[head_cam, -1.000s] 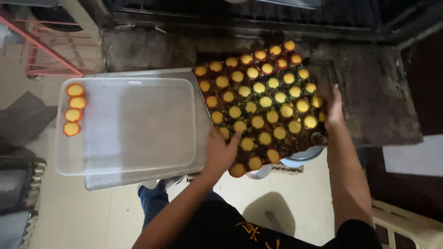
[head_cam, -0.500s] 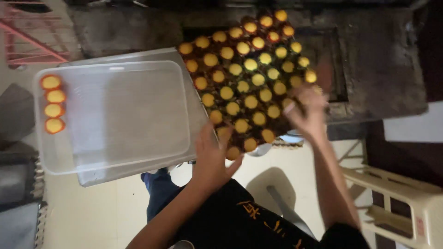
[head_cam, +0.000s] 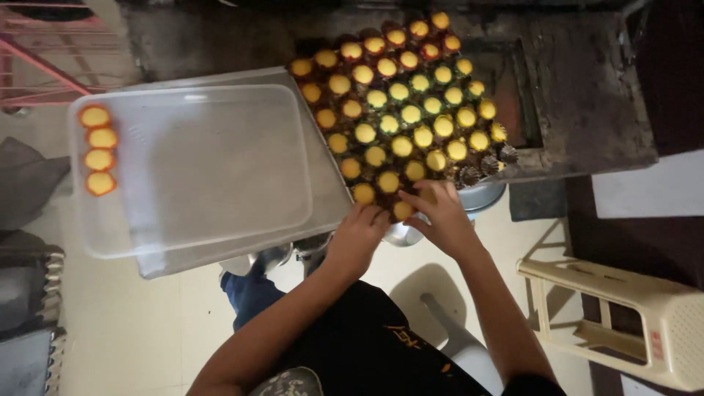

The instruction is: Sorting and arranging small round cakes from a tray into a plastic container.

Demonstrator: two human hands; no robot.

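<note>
Both hands, left hand [head_cam: 357, 236] and right hand [head_cam: 438, 211], fingers curled together around one small yellow tart [head_cam: 402, 210] just beyond the fingertips at the baking tray's [head_cam: 506, 117] near edge, freeing it; lifting calls for gentleness.

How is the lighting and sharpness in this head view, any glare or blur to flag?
Head view: dim, warm light; the far edge and right side fall into deep shadow. The clear plastic bin shows soft glare on its base. Yellow cakes on the dark tray read sharply. The left hand and right hand look slightly soft, casting a stool-side shadow on the floor.
</note>
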